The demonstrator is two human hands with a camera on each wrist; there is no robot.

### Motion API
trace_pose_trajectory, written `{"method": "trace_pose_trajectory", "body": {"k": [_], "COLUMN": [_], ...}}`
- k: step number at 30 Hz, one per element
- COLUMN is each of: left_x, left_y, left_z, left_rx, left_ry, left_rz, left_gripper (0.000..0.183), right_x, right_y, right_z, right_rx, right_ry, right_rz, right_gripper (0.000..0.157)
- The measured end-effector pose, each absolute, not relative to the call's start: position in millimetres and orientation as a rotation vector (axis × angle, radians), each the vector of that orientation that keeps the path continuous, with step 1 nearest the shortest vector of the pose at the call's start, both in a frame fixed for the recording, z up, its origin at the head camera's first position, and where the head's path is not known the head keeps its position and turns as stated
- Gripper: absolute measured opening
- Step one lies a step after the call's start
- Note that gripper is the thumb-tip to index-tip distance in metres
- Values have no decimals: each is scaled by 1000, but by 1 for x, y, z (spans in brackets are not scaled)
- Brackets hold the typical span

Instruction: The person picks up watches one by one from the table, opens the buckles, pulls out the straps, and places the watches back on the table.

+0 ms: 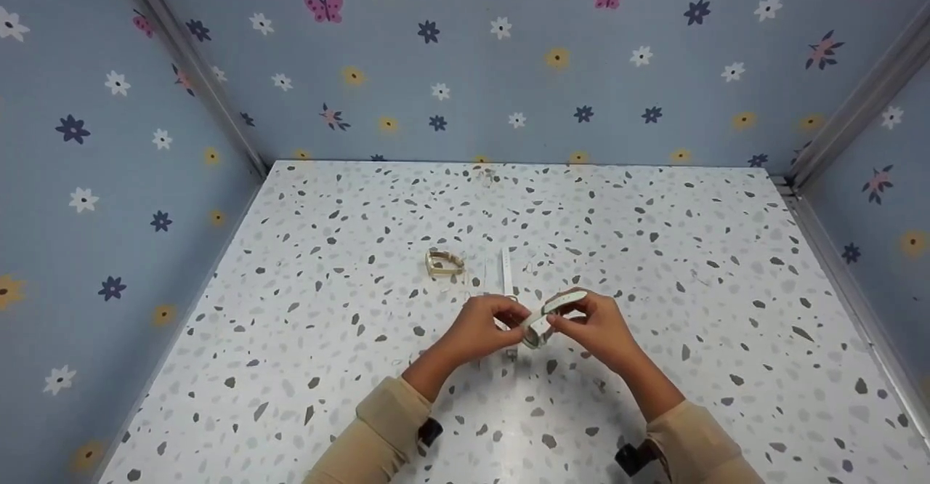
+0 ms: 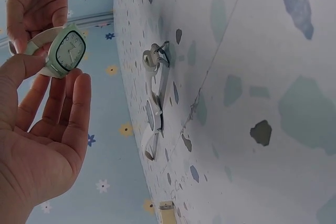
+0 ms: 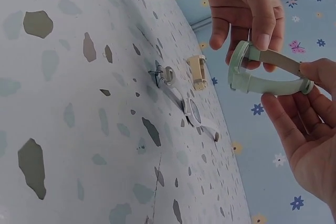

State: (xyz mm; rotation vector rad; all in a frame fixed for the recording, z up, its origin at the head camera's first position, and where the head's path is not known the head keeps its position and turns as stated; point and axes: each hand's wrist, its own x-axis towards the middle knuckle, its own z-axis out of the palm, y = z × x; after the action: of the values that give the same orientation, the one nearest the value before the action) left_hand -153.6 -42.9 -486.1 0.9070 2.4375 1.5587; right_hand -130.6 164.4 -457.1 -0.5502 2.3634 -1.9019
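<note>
Both hands hold a pale green wristwatch (image 2: 69, 52) with a squarish case and a light dial. My left hand (image 1: 483, 326) pinches it by the case end between thumb and fingers. With thumb and fingertips, my right hand (image 1: 597, 324) grips the strap (image 3: 278, 85) near its far end, where the two strap parts meet in a loop. Just beyond the hands, a white wristwatch (image 3: 194, 110) lies stretched out on the table, partly hidden by the left hand in the head view. A gold-coloured watch (image 1: 443, 264) stands to its left, its band closed in a loop.
The white speckled table (image 1: 327, 309) is bordered by blue flowered panels (image 1: 494, 70) at the back and both sides. Metal rails (image 1: 857, 106) run along the panel corners. Small clear bits lie near the watches.
</note>
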Motion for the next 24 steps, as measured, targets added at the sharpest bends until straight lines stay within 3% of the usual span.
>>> {"method": "trace_pose_trajectory", "body": {"k": [17,24], "left_x": [-150,-139], "left_y": [-44,-46], "left_z": [-481,-460], "left_rx": [776,774], "left_ry": [2451,2407], "left_rz": [1533,1592], "left_gripper": [14,15], "right_x": [-132,-133], "right_y": [173,177], "right_z": [-454,-451], "right_rx": [-481,-434], "right_ry": [2363,2338], "right_rz": [-1902,-1947], "right_gripper": [20,22]}}
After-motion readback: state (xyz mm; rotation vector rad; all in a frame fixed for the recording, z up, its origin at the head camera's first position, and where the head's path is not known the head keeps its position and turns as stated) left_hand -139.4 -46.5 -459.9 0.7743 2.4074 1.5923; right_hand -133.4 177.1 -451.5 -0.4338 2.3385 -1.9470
